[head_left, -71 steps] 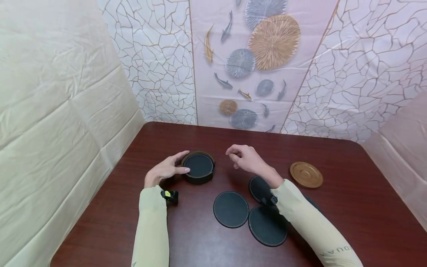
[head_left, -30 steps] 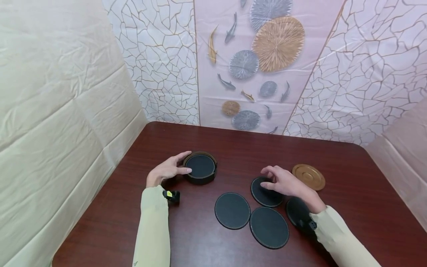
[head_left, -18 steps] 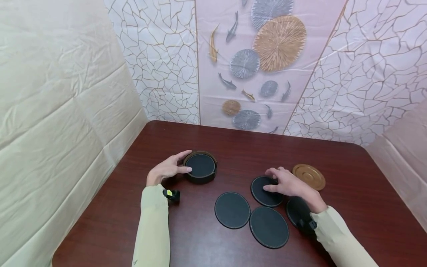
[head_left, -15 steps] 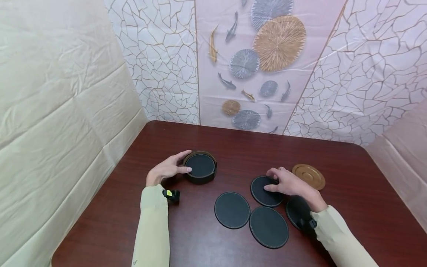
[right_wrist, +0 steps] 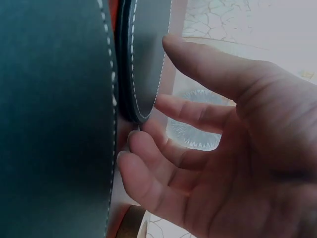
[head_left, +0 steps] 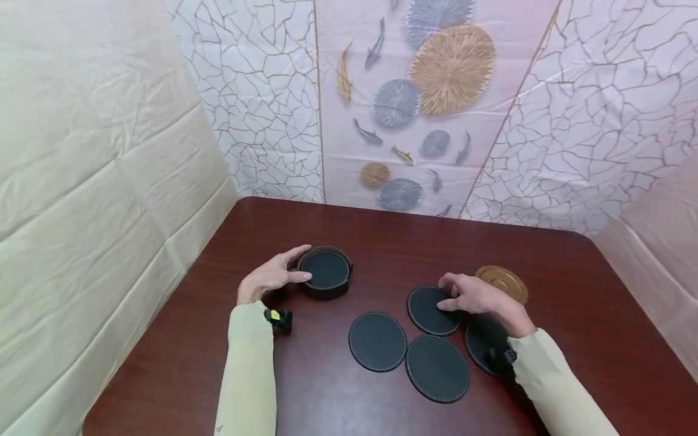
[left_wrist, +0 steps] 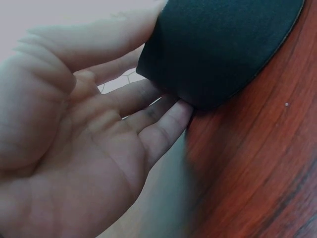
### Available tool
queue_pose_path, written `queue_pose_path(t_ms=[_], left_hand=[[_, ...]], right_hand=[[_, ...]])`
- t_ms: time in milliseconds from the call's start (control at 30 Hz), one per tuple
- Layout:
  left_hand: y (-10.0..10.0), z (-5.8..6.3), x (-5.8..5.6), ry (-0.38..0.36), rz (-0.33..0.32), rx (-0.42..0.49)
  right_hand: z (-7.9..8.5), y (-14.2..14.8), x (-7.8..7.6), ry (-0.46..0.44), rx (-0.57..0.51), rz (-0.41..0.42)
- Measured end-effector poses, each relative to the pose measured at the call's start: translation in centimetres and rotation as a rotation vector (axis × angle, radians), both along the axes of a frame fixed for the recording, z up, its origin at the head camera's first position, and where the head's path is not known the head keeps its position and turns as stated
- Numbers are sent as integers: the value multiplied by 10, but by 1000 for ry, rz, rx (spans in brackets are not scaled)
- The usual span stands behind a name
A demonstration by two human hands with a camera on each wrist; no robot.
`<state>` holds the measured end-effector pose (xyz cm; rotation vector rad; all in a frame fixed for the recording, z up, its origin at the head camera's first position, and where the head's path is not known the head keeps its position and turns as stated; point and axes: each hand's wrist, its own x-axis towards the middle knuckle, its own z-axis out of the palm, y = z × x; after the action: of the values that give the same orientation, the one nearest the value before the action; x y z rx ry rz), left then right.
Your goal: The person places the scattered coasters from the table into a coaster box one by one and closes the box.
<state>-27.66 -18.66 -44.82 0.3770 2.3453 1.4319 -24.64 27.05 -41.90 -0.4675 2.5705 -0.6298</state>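
Note:
My left hand (head_left: 272, 275) grips the left side of a round black coaster holder (head_left: 325, 294), thumb over its rim and fingers at the side. A black leather coaster (head_left: 325, 269) lies inside it. To the right, my right hand (head_left: 477, 297) has its thumb and curled fingers at the right edge of another black coaster (head_left: 427, 312), which lies on the table. White stitching rings that coaster (right_wrist: 148, 54) in the right wrist view. Whether every finger touches it cannot be told. In the left wrist view the holder's dark wall (left_wrist: 218, 44) meets my fingertips.
Nearer me lie two more black coasters, one on the left (head_left: 377, 341) and one on the right (head_left: 437, 368). Another coaster (head_left: 482, 345) is partly under my right wrist. A brown grooved disc (head_left: 498, 281) lies behind my right hand. Patterned cloth hangs behind the table (head_left: 371, 233).
My right hand has gone from near the holder to the coaster on the right, and its thumb and fingers have drawn in at the edge. My left hand stays at the holder.

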Motion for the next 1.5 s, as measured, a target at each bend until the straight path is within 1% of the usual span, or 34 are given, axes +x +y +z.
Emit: queue_pose_path(t_ms=[67, 133, 333, 533, 700, 767, 900, 1000, 1200, 1400, 1500], left_hand=[[0, 0, 0, 1, -7, 0], [1, 1, 0, -7, 3, -1], [2, 1, -2, -11, 5, -6], [1, 1, 0, -11, 12, -11], [2, 0, 1, -14, 10, -11], [2, 0, 1, -19, 16, -10], [2, 0, 0, -7, 13, -10], [1, 1, 0, -3, 9, -5], [1, 0, 0, 1, 5, -2], [1, 1, 1, -5, 13, -11], [1, 2, 1, -9, 16, -13]], right_hand=[[1, -2, -1, -26, 3, -17], [2, -4, -2, -48, 9, -36], [0, -10, -6, -44, 80, -25], [-2, -11, -8, -62, 76, -46], [-3, -8, -9, 6, 86, 6], [-3, -8, -9, 30, 91, 12], [-2, -8, -8, 61, 86, 11], [1, -9, -6, 92, 82, -7], [12, -10, -3, 171, 66, -34], [26, -13, 3, 242, -10, -2], [29, -14, 5, 271, -31, 18]])
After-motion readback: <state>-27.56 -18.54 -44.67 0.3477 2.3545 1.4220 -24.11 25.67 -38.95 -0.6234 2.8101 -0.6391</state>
